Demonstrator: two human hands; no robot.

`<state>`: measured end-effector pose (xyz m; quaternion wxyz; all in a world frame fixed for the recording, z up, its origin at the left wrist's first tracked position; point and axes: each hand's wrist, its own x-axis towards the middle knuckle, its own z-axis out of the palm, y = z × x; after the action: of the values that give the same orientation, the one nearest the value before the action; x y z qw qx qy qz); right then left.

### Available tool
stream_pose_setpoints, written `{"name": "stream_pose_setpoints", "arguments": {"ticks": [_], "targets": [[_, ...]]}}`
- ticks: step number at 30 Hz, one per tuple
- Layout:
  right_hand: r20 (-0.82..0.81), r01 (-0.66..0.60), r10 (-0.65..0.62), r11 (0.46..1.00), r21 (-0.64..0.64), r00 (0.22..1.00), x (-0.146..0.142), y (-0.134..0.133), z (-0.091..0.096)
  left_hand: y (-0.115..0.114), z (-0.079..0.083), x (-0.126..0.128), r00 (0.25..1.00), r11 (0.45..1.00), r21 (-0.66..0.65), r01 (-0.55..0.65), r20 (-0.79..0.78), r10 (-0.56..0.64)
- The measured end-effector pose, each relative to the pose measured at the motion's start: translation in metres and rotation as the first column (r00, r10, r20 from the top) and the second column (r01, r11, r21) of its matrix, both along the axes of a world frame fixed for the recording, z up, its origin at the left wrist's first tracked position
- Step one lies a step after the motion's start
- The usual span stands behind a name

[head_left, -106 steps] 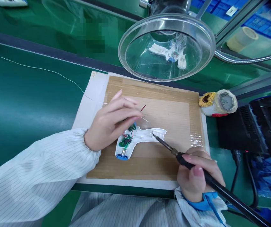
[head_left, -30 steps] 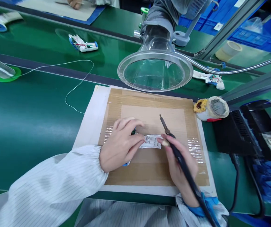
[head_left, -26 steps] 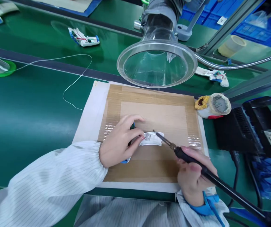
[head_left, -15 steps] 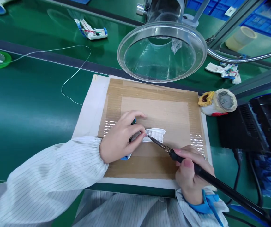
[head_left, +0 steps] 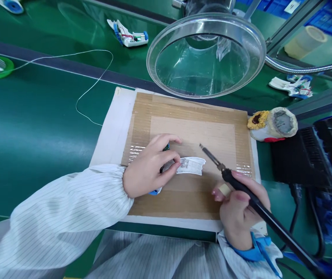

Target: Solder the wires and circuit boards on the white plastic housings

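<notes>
My right hand [head_left: 243,207] is wrapped round a black soldering iron [head_left: 240,186]; its metal tip points up and left above the cardboard, apart from the work. A pale piece of tape or finger wrap shows on one finger. My left hand [head_left: 153,164] is closed in a pinch at the left end of a white plastic shell piece [head_left: 192,166] that lies on the cardboard. Under the palm a blue-and-white part [head_left: 156,191] shows only at its edges, the rest being hidden. What the fingertips pinch is too small to make out.
A cardboard work mat [head_left: 168,201] lies on the green table. Above it hangs a clear round hood [head_left: 206,91]. At right stand a sponge-and-tin holder [head_left: 273,124] and a black box [head_left: 296,155]. Solder wire [head_left: 92,87] loops at left. White wired shells [head_left: 129,37] lie beyond.
My right hand has drawn the soldering iron's tip up and right, away from my left fingertips. My left hand stays nearly still. The whole view has shifted slightly.
</notes>
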<state>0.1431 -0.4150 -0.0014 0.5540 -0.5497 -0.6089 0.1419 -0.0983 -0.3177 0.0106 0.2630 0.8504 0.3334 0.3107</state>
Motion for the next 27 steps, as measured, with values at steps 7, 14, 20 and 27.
{"name": "stream_pose_setpoints", "arguments": {"ticks": [7, 14, 20, 27], "targets": [[0.247, -0.104, 0.127, 0.989, -0.106, 0.961, -0.009, 0.016, -0.004, -0.001, 0.0, 0.001, 1.0, 1.0, 0.003, 0.008, 0.002, -0.008], [0.308, -0.112, 0.145, 0.986, -0.121, 0.94, -0.008, 0.019, -0.007, 0.008, 0.01, -0.01, 0.99, 0.994, 0.054, 0.09, -0.117, -0.084], [0.28, -0.149, 0.182, 0.98, -0.134, 0.943, -0.01, 0.021, -0.006, 0.004, 0.014, 0.0, 0.998, 0.999, 0.035, -0.011, -0.061, 0.014], [0.286, -0.174, 0.204, 0.977, -0.125, 0.936, -0.009, 0.022, -0.005, -0.002, 0.011, 0.004, 0.998, 0.996, -0.068, -0.054, 0.01, 0.055]]}}
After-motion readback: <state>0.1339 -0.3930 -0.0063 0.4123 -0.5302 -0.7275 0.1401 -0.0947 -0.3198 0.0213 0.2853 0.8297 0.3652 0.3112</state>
